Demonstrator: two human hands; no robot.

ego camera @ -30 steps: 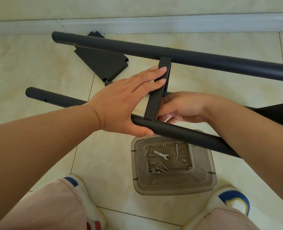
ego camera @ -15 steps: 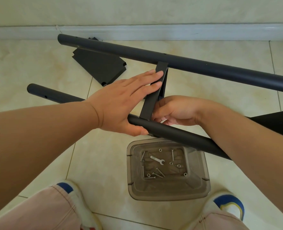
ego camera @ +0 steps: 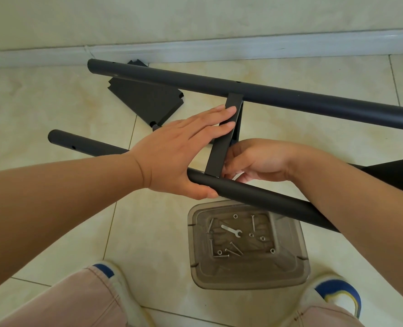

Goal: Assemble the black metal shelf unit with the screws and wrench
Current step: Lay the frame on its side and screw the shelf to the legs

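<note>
While the left hand (ego camera: 179,156) lies flat with straight fingers (ego camera: 219,114) pressed on the black crossbar (ego camera: 221,147), its thumb hooks under the near black tube (ego camera: 254,197), so the palm braces bar and tube together without gripping either. Far left, the near tube's open end (ego camera: 54,136) sticks out past the left forearm, a small hole on its side. Behind it, a flat black shelf panel (ego camera: 146,102) lies on the tiled floor (ego camera: 42,102), partly under the far black tube (ego camera: 243,90), which runs from upper left down to the right edge near the white baseboard (ego camera: 219,48). The crossbar spans between the two tubes, top end at the far tube, bottom end on the near tube. Right of the crossbar, the right hand (ego camera: 259,159) has curled fingers tucked against the bar's lower end where it meets the near tube; what they pinch is hidden, cannot tell. Below the near tube, a clear plastic tray (ego camera: 285,274) sits on the floor between two shoes, holding a small wrench (ego camera: 231,230), loose screws (ego camera: 234,248) and nuts (ego camera: 262,238). Far right, another black part (ego camera: 398,171) shows behind the right forearm. Pink trouser legs fill the bottom corners.
</note>
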